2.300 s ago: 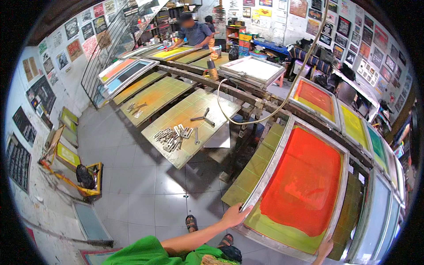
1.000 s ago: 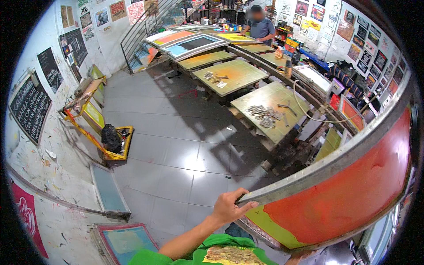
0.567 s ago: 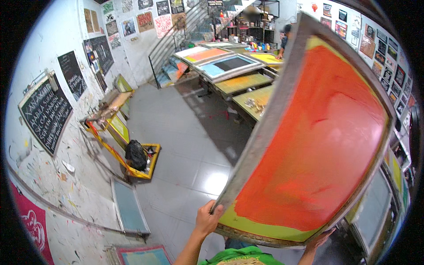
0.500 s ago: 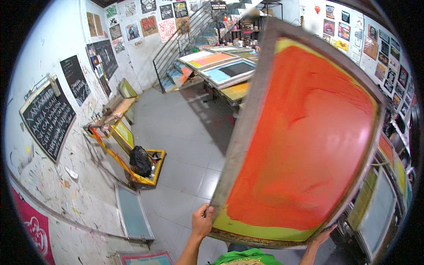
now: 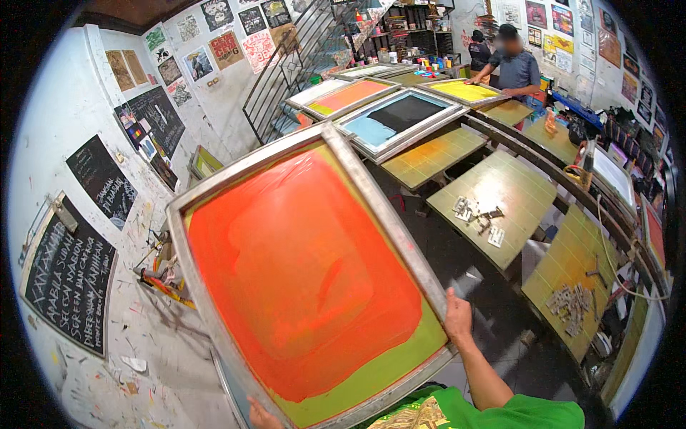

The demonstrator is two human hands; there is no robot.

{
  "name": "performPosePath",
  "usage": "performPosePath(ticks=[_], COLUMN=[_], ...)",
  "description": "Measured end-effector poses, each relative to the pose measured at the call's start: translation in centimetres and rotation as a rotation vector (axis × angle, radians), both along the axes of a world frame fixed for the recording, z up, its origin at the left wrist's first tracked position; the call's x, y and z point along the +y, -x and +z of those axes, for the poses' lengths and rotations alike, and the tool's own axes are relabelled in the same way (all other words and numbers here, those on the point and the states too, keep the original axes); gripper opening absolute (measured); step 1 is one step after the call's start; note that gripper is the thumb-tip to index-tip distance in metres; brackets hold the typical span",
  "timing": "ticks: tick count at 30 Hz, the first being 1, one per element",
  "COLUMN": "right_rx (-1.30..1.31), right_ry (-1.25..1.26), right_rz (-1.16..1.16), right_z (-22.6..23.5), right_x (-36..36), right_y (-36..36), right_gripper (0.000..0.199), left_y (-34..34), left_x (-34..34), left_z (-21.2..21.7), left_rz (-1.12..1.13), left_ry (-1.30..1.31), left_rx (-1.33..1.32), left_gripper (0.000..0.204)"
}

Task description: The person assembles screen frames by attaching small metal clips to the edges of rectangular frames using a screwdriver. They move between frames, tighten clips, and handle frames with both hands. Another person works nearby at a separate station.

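A large screen printing frame (image 5: 304, 268) tilts up in front of me, its yellow-green mesh mostly covered with orange-red. My right hand (image 5: 459, 316) is closed on its right rail near the lower corner, thumb up along the outer edge. At the lower left, my left hand (image 5: 263, 415) holds the frame's left rail close to the bottom corner; part of that hand lies beyond the picture edge. The frame hides most of the floor and wall base behind it. My green shirt (image 5: 486, 415) shows under the frame's bottom rail.
To the right run print tables with yellow-green boards (image 5: 493, 200); metal hinge parts (image 5: 572, 307) lie on the nearest. Further back rest a blue-and-black screen (image 5: 396, 118) and an orange one (image 5: 350, 96). A co-worker (image 5: 518, 68) leans over a yellow screen (image 5: 464, 91). Chalkboards (image 5: 68, 279) hang at left.
The frame has swung from the right to the left of my view and tipped the other way. My view has turned right, bringing the tables and the co-worker into sight. Both hands keep hold.
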State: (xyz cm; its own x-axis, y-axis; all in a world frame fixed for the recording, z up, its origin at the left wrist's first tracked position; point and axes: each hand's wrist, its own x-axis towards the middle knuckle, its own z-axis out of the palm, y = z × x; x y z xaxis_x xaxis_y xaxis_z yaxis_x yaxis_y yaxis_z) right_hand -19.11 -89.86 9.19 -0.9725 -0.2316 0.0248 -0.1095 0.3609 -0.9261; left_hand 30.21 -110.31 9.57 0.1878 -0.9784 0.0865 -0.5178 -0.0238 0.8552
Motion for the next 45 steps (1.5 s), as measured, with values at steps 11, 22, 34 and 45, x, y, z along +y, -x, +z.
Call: performPosePath(ticks=[11,22,34,45], right_rx=[-0.040,0.016,-0.038,-0.051], right_ry=[-0.093,0.041,0.055,0.196], right_rz=[0.135,-0.084,-0.252,0.017], right_z=[2.1,3.5,4.3,7.4], right_x=[-31.6,-49.2,-72.0,-99.0], right_y=[12.0,25.0,43.5,56.5], right_gripper=[0.062,0.041,0.044,0.046], left_y=[15.8,33.4,58.8,67.4], left_x=[-25.8,-55.9,-85.3,-110.2], left_z=[3.5,4.1,6.5,6.0], left_rz=[0.069,-0.171,-0.405,-0.204], left_ry=[-0.038,-0.047,-0.172,-0.227], left_rx=[0.127,0.300,0.408,0.320], left_gripper=[0.068,0.066,0.062,0.079])
